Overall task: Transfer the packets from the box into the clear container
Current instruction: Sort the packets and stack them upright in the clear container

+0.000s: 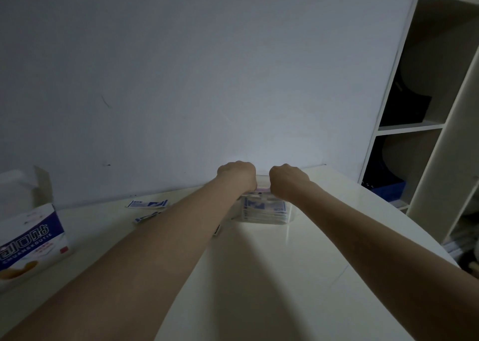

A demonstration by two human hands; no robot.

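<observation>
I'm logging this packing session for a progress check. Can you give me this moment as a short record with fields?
container: clear container at the table's far edge, packets stacked inside
left hand: left hand curled over the container's top; grip hidden
right hand: right hand curled over the top beside it; grip hidden
loose packets: loose packets on the table, left of the container
box: box open, far left
progress: unfinished

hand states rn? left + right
Left hand: fingers curled over the clear container's top; grip hidden.
Right hand: same, curled at the top.
</observation>
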